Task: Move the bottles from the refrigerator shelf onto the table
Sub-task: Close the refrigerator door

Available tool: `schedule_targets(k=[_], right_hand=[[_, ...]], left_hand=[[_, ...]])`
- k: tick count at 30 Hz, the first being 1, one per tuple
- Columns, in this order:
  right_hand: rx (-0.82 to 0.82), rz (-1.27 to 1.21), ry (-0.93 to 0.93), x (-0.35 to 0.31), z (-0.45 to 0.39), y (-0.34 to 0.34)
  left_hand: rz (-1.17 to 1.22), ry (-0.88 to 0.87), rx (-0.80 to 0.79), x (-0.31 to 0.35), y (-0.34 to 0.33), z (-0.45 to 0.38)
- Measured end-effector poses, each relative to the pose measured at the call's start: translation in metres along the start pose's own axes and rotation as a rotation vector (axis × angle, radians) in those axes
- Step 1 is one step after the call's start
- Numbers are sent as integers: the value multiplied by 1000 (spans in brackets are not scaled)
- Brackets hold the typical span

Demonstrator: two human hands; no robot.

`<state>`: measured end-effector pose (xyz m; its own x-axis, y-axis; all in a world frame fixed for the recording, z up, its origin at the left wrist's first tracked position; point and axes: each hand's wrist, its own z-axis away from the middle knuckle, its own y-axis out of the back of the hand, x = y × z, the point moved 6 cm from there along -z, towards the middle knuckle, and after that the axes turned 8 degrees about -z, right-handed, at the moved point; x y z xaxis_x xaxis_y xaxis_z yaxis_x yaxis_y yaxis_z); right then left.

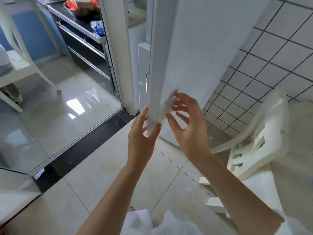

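Flanking one white refrigerator door (pixel 177 53) — two hands, left hand (pixel 141 133) touching its edge, right hand (pixel 186 122) spread wide.

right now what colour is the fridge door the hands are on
White, plain with no pattern. The head view shows the refrigerator door best, with the left hand at its lower edge.
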<state>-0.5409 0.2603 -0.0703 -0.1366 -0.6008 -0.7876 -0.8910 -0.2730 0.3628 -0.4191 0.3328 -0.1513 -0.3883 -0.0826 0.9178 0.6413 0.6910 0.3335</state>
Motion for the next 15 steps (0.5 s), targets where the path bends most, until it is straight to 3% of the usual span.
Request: schedule_targets(k=[8, 15], right_hand=[[6, 222, 75, -3, -63, -95], [-41, 477, 174, 6, -121, -143]], left_hand=[[47, 39, -142, -45, 45, -110], [87, 58, -83, -67, 53, -184]])
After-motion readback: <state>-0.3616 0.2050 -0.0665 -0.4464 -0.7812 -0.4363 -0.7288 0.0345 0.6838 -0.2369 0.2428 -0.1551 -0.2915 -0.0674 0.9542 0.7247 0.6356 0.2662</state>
